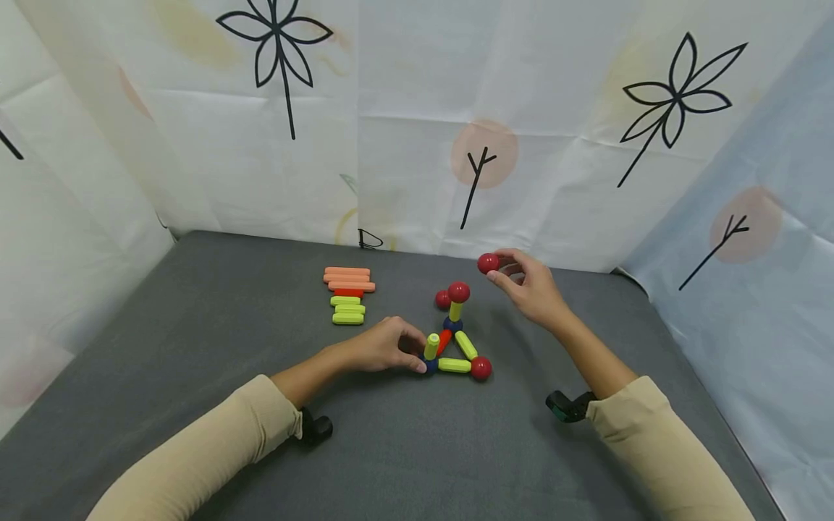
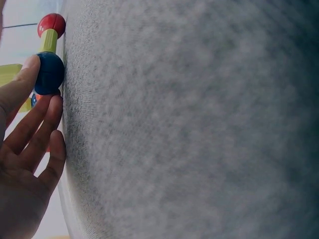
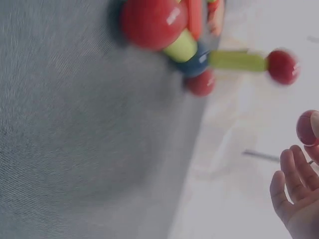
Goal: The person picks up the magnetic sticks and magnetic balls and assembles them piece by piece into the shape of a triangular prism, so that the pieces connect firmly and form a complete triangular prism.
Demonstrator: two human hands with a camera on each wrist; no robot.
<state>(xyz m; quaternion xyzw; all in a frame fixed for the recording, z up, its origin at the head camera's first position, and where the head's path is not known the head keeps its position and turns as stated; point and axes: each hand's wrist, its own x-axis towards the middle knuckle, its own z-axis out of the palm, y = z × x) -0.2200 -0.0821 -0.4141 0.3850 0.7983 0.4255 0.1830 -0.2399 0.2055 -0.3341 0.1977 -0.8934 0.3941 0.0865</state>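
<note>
A triangle of magnetic-looking rods and balls lies on the grey table. My left hand (image 1: 381, 347) pinches its near-left blue ball (image 2: 50, 73) between thumb and fingers. From that ball rises a yellow-green rod (image 1: 432, 345) with a bare top. The far corner is another blue ball (image 1: 452, 325), carrying an upright yellow-green rod (image 1: 455, 311) topped by a red ball (image 1: 459, 291). At the right corner sits a red ball (image 1: 481, 368). Above the table, to the right of the structure, my right hand (image 1: 536, 293) holds a red ball (image 1: 488, 263) at its fingertips.
Loose rods lie in a column left of the structure: several orange rods (image 1: 347, 278), a red rod (image 1: 348, 293) and yellow-green rods (image 1: 348, 310). One more red ball (image 1: 443, 299) rests behind the far corner. A printed white cloth (image 1: 417, 174) hangs along the table's back edge.
</note>
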